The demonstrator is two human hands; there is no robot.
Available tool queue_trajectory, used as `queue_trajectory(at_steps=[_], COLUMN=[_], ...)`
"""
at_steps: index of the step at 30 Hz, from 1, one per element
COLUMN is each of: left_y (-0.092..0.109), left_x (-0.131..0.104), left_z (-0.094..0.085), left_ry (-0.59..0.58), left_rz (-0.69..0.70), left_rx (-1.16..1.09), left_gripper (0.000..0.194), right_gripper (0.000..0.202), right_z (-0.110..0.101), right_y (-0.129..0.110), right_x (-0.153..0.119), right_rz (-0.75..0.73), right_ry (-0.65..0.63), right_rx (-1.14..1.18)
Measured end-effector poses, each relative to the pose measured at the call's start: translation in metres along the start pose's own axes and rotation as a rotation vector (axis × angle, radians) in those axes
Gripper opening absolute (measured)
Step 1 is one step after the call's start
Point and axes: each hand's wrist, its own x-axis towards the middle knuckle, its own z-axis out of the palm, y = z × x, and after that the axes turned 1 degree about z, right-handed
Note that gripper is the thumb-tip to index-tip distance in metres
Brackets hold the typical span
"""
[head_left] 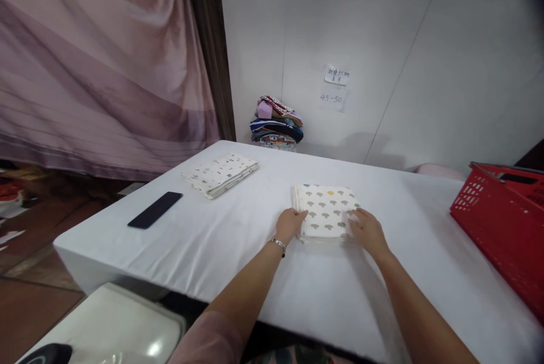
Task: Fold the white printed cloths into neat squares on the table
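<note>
A folded white cloth (pixel 327 208) with a print of grey mushrooms lies flat on the white-covered table (pixel 255 233) in front of me. My left hand (pixel 290 224) is closed at its left edge, thumb on top and the other fingers curled at the side. At the right edge, the fingers of my right hand (pixel 368 230) pinch the same cloth, with the fingertips partly hidden. Farther left lies another folded white cloth (pixel 223 174) with a small dark print, apart from both hands.
A dark flat phone-like slab (pixel 155 210) lies at the table's left. A red plastic basket (pixel 501 228) stands at the right edge. Behind the table is a pile of folded clothes (pixel 277 123) by the wall. A white lidded object (pixel 114 324) sits at the lower left.
</note>
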Motion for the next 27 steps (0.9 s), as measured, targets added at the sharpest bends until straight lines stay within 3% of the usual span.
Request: queue_trajectory(at_steps=[5, 12, 21, 27], left_y=[0.010, -0.007, 0.009, 0.003], left_x=[0.009, 0.010, 0.034, 0.043], left_z=[0.003, 0.008, 0.008, 0.014], left_ry=[0.034, 0.059, 0.049, 0.134], left_rz=[-0.011, -0.044, -0.042, -0.058], left_rx=[0.042, 0.036, 0.055, 0.040], left_gripper=[0.018, 0.012, 0.025, 0.017], right_gripper=[0.046, 0.057, 0.058, 0.056], right_z=[-0.005, -0.002, -0.003, -0.003], right_y=[0.039, 0.047, 0.037, 0.043], right_x=[0.005, -0.022, -0.028, -0.029], right_rz=[0.345, 0.577, 0.565, 0.556], right_ry=[-0.064, 0.035, 0.095, 0.089], right_rx=[0.181, 0.644, 0.689, 0.717])
